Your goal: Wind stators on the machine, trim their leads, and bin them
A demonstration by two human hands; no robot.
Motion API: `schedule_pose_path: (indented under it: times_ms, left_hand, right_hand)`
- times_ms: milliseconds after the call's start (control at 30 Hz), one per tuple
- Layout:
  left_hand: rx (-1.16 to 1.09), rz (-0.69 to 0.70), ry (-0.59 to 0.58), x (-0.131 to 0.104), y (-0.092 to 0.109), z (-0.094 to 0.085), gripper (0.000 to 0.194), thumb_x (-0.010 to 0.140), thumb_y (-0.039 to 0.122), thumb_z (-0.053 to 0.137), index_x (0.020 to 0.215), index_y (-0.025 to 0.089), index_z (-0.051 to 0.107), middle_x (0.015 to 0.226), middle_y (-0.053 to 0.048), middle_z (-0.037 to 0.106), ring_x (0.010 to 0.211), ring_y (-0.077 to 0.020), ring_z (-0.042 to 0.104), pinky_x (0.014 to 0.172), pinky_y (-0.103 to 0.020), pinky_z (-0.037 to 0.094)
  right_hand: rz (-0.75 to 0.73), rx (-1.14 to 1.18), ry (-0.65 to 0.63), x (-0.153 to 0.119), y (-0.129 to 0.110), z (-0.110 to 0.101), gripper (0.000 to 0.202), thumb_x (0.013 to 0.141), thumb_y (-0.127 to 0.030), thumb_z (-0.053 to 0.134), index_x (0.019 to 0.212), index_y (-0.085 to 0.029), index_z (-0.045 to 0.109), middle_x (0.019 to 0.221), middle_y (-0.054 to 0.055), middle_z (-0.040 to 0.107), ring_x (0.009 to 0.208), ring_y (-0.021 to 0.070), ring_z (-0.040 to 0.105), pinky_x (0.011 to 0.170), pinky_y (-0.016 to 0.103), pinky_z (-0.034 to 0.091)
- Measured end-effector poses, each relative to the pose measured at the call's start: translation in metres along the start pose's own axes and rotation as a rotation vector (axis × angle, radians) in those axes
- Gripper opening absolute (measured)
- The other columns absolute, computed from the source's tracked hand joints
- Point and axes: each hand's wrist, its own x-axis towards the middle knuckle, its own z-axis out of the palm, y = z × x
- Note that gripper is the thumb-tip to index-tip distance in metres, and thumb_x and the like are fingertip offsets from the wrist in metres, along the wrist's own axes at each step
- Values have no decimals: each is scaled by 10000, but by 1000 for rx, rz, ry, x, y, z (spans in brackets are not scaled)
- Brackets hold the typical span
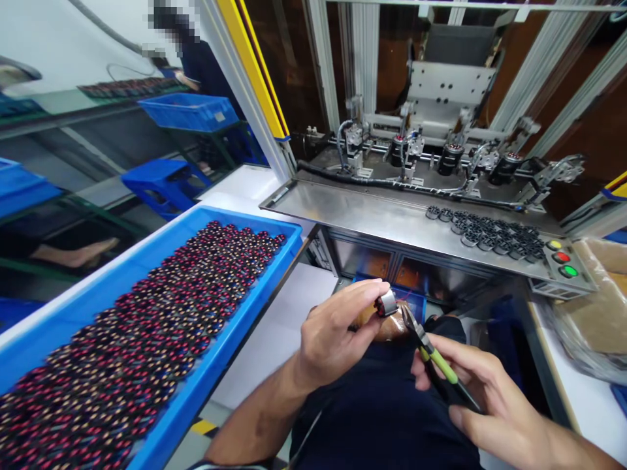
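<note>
Between the thumb and fingers of my left hand is a small round motor part with a silver metal side. My right hand holds green-and-black cutting pliers. Their jaws point up toward the motor part, a short way to its right. A thin red wire shows near the part. Both hands are in front of my dark clothing, over my lap. At the left, a long blue tray holds many small red-and-black wound parts.
Ahead is a machine with a steel ledge, black rings on its right end and a button box. A person is at the back left, near a blue bin and a blue stool. Wrapped cardboard lies at the right.
</note>
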Motion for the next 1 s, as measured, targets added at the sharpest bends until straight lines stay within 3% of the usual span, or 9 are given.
schedule_pose_path:
  times_ms: [433,633,800,1000]
  left_hand:
    - [-42,-40,5,-6,-1,-2,802,734,-71,777,1447,157,489,1145,-106,789,1085,-199,754,972,-283,631]
    - [-30,-109,-12,-6,3,-3,678,766,-57,754,1382,143,553,1127,-98,795,1086,-186,753,995,-275,618]
    - [-38,-77,5,-7,0,-1,792,742,-70,773,1447,154,490,1136,-103,791,1082,-186,753,1000,-286,617]
    - [-19,-49,21,-8,-4,0,789,725,-85,774,1432,133,502,1127,-119,790,1079,-204,755,971,-303,635]
  right_hand:
    - [9,70,18,13,0,7,856,738,71,543,1454,-396,537,1145,34,715,968,153,702,942,317,561]
    - [6,74,41,20,-4,10,846,725,62,544,1419,-421,576,1076,21,732,888,136,694,859,285,579]
    - [-21,-34,68,22,-6,11,828,736,55,567,1418,-415,586,866,-8,694,708,92,622,692,189,549]
    - [72,-11,234,21,-8,7,685,800,13,627,1323,-427,664,952,1,749,774,93,696,737,161,570]
